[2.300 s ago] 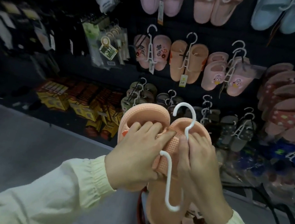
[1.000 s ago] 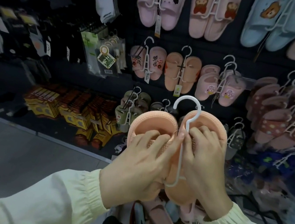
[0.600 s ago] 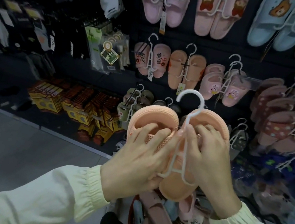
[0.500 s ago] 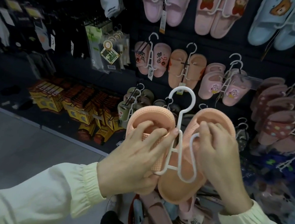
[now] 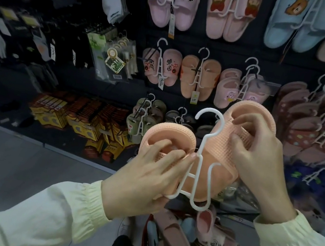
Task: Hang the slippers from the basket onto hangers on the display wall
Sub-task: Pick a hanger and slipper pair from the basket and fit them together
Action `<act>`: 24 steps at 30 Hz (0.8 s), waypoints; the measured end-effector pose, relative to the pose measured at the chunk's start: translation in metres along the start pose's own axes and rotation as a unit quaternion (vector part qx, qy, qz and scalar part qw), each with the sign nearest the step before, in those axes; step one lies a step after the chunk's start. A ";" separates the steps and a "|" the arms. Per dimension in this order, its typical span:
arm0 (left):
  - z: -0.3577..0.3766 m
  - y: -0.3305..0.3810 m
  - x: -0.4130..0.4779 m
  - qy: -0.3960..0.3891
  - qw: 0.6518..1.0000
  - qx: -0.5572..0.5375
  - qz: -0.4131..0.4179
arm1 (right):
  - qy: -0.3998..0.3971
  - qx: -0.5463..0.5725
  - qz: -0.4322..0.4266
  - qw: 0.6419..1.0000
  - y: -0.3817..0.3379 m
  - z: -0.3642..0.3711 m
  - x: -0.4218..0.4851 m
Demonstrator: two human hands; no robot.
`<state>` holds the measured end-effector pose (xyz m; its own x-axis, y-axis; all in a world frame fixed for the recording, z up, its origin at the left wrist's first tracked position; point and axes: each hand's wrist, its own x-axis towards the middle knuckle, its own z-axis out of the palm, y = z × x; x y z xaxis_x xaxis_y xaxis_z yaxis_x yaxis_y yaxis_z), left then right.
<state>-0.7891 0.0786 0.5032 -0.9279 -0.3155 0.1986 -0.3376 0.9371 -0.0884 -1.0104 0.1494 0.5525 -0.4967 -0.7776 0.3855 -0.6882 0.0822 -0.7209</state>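
Your left hand point(image 5: 147, 176) curls round one peach slipper point(image 5: 167, 136), your right hand point(image 5: 259, 161) round the second peach slipper point(image 5: 250, 125). One white hanger point(image 5: 202, 151) stands upright between them, hook toward 12. Toes point to 12 and 1. Hung pairs point(image 5: 198, 75) crowd the display wall point(image 5: 193, 41) at 12, and one red basket point(image 5: 147, 228) of slippers sits at 6.

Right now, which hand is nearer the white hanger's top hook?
Right. The right hand grips the right slipper, fingertips just beside the hook. The left hand holds the left slipper lower down, touching the hanger stem below the hook.
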 end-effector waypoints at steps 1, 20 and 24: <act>0.000 -0.001 0.001 0.000 1.000 0.000 -0.004 | 0.001 0.003 -0.009 1.000 -0.001 0.001 -0.002; 0.030 -0.053 -0.005 0.031 0.998 0.004 -0.048 | -0.121 -0.059 -0.136 0.982 0.019 0.070 -0.022; 0.046 -0.081 0.011 0.072 0.997 0.002 -0.041 | -0.159 -0.203 -0.125 0.958 0.034 0.094 -0.010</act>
<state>-0.7792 -0.0073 0.4671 -0.8650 -0.3652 0.3441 -0.4112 0.9089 -0.0692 -0.9784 0.1012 0.4701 -0.1474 -0.9497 0.2763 -0.9457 0.0535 -0.3205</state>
